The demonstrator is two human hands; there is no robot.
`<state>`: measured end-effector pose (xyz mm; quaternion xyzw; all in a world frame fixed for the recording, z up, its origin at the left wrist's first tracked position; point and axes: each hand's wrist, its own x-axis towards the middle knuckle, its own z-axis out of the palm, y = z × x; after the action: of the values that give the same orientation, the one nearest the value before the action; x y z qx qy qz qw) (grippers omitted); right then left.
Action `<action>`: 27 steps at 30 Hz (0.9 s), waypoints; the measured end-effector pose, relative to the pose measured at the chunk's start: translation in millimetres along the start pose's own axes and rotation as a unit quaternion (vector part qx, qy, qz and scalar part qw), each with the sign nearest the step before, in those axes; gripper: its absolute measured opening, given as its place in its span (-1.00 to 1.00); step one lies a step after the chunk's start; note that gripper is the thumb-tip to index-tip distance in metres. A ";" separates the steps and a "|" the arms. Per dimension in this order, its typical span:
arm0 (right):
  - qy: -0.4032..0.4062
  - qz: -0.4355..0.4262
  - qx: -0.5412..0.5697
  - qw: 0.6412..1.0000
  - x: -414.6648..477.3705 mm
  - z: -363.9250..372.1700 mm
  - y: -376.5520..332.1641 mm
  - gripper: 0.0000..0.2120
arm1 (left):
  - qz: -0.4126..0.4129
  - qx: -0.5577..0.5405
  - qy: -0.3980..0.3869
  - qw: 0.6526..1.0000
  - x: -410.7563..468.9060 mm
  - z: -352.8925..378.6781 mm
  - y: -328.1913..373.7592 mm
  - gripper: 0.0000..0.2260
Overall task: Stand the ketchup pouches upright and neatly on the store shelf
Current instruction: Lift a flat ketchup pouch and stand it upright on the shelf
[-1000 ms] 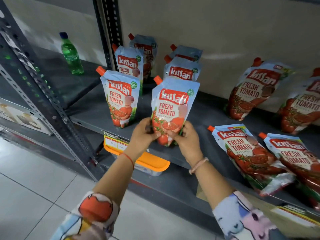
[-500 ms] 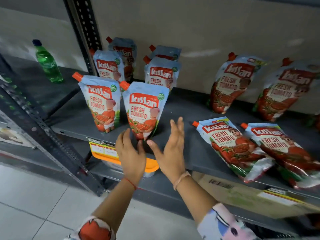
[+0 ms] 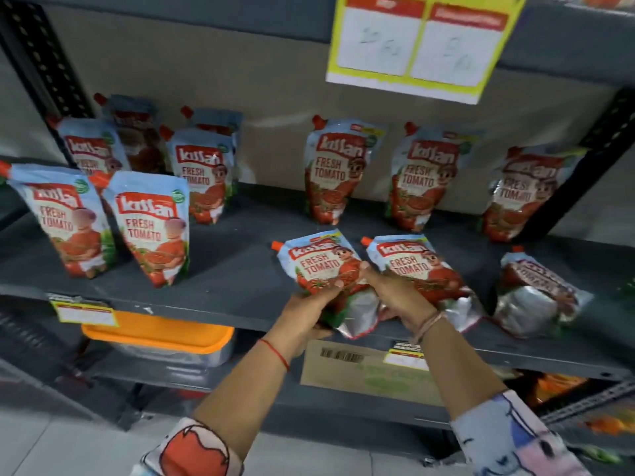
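Blue and red ketchup pouches with orange caps fill the grey shelf [image 3: 226,269]. Both my hands grip one lying pouch [image 3: 316,266] at the front middle: my left hand [image 3: 309,304] holds its lower left side, my right hand [image 3: 395,297] its lower right. Another lying pouch [image 3: 415,266] is just to its right, and a third [image 3: 536,290] lies farther right. Two pouches [image 3: 151,231] [image 3: 65,221] stand upright at the front left, with several more behind them. Three pouches [image 3: 336,170] [image 3: 422,180] [image 3: 525,190] lean on the back wall.
A yellow price tag [image 3: 422,46] hangs from the shelf above. Below the shelf are an orange-lidded box [image 3: 158,331] and a cardboard carton [image 3: 360,369]. Dark steel uprights [image 3: 37,60] frame the shelf at left, and another upright [image 3: 594,156] at right.
My hands left the upright pouch at the front left, moved right and took hold of a lying pouch. The view has shifted to the right and up.
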<state>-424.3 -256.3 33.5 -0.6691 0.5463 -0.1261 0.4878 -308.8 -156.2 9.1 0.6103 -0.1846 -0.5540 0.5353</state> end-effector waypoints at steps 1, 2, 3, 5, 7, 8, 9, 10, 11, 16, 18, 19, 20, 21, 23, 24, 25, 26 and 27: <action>-0.026 0.023 0.052 0.998 3.1 -3.7 2.3 -0.51 | -0.001 -0.004 0.009 1.000 0.2 3.7 -0.8 -0.65; -0.055 0.043 0.092 0.993 5.2 -6.5 4.7 -0.53 | -0.010 -0.008 0.011 1.000 0.2 3.6 -0.5 -0.64; -0.089 0.060 0.122 0.987 7.5 -10.4 8.3 -0.54 | -0.021 -0.012 0.007 1.000 1.3 3.5 0.6 -0.67; -0.165 0.086 0.177 0.966 10.1 -14.4 13.5 -0.62 | -0.049 -0.009 -0.021 0.999 1.0 -1.4 6.6 -0.76; -0.234 0.101 0.219 0.942 11.0 -17.6 17.3 -0.76 | -0.061 0.013 -0.050 0.997 -4.0 -4.7 15.4 -0.76; -0.256 0.094 0.227 0.935 11.6 -18.4 19.2 -0.78 | -0.053 0.036 -0.061 0.996 -6.4 -5.9 18.9 -0.72; -0.267 0.076 0.234 0.932 12.6 -19.0 19.6 -0.77 | -0.035 0.060 -0.075 0.995 -6.8 -7.1 22.3 -0.66; -0.267 0.050 0.244 0.931 13.5 -19.5 19.2 -0.74 | -0.004 0.079 -0.089 0.993 -5.8 -8.0 25.2 -0.58; -0.258 0.019 0.262 0.930 14.3 -19.6 18.1 -0.71 | 0.031 0.089 -0.103 0.990 -4.0 -8.5 28.3 -0.48; -0.107 -0.185 0.247 0.945 18.7 -11.2 18.2 -0.52 | 0.176 0.129 -0.081 0.972 19.8 -11.6 32.6 -0.23; -0.051 -0.234 0.210 0.948 20.6 -0.3 25.3 -0.45 | 0.202 0.163 -0.069 0.963 32.2 -14.0 27.8 -0.19; -0.032 -0.248 0.196 0.948 22.3 5.2 30.7 -0.43 | 0.205 0.178 -0.065 0.960 39.2 -15.9 24.6 -0.18; -0.018 -0.255 0.178 0.950 23.8 10.5 36.2 -0.41 | 0.206 0.192 -0.060 0.958 44.7 -18.4 21.1 -0.19; -0.008 -0.258 0.162 0.952 25.7 15.6 42.4 -0.40 | 0.207 0.204 -0.057 0.955 49.9 -20.8 17.4 -0.20; 0.001 -0.249 0.139 0.958 28.4 23.9 52.1 -0.37 | 0.206 0.221 -0.054 0.952 59.2 -25.8 9.5 -0.22; 0.007 -0.241 0.132 0.962 28.0 25.8 53.3 -0.33 | 0.204 0.221 -0.052 0.952 61.8 -27.7 6.0 -0.24; 0.011 -0.236 0.123 0.964 27.2 25.6 52.8 -0.29 | 0.202 0.214 -0.053 0.954 63.1 -28.4 3.2 -0.27; 0.015 -0.235 0.116 0.965 24.7 24.8 50.9 -0.29 | 0.199 0.208 -0.055 0.956 62.7 -29.1 1.6 -0.29; 0.021 -0.239 0.111 0.964 19.7 23.3 49.2 -0.30 | 0.197 0.204 -0.055 0.957 60.9 -28.6 0.4 -0.30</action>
<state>-430.5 -257.5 -24.0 -0.7188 0.3633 -0.3132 0.5032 -264.2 -193.4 -25.0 0.6265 -0.4395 -0.4211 0.4869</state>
